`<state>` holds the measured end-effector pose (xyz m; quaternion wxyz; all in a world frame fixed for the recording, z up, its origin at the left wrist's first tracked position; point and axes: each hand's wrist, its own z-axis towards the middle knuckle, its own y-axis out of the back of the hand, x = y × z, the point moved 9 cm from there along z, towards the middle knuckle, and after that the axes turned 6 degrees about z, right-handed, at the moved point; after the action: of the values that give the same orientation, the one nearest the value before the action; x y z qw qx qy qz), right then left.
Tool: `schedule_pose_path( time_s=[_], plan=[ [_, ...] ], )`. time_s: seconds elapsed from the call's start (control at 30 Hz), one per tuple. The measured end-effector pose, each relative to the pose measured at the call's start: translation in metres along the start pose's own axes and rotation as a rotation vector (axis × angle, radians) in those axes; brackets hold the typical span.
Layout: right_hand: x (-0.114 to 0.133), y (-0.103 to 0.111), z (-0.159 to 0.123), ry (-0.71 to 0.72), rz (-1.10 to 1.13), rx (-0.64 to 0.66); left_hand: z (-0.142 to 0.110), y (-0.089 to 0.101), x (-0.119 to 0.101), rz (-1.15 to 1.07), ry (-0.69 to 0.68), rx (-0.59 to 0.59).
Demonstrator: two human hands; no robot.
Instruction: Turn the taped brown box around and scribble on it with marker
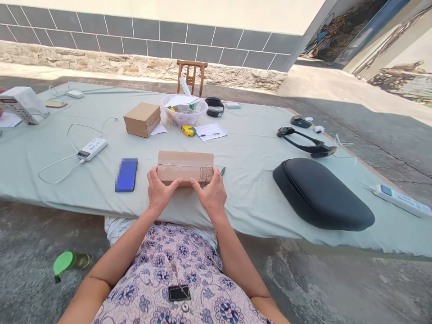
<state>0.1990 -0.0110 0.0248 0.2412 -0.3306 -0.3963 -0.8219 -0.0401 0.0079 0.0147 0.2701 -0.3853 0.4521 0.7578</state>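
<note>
Bright daylight, stretched wide-angle edges

We can't see the underside of the held cardboard box (185, 173); the right hand (213, 192) covers part of a dark pointed object (223, 171). Left edge crops the white carton (24, 101) and another person's hand (1, 114). Phone (126, 175) screen's pixelated.

At the right of the frame, a black rounded case (322, 193) lies on the cloth-covered table (249, 193), with a black headset (317, 146) just above it and a white device (401, 200) near the right edge. At upper centre, a plastic basket (184, 119) holds mixed items, near a closed brown carton (140, 120); a yellow tape measure (189, 131) lies below the basket. A wooden chair (192, 64) stands beyond. Left of centre lies a blue-screened phone (127, 175); at lower left, a green-lidded bottle (67, 261).
</note>
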Motion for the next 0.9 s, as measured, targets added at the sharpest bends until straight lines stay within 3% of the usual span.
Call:
schedule_pose_path(
  time_s=[0.23,0.47,0.73,0.9],
  plan=[
    [-0.002,-0.008,0.004,0.007,-0.001,-0.003,-0.002,-0.008,-0.006,0.060,-0.004,0.022],
    [-0.023,-0.008,0.014,0.032,0.139,0.074,0.009,-0.006,0.002,0.000,-0.068,0.087],
    [-0.062,-0.031,0.017,-0.052,0.291,0.089,0.023,-0.019,0.044,-0.256,-0.067,0.182],
    [-0.089,-0.047,-0.004,-0.070,0.235,0.158,0.020,-0.027,0.070,-0.219,-0.059,0.221]
  ],
)
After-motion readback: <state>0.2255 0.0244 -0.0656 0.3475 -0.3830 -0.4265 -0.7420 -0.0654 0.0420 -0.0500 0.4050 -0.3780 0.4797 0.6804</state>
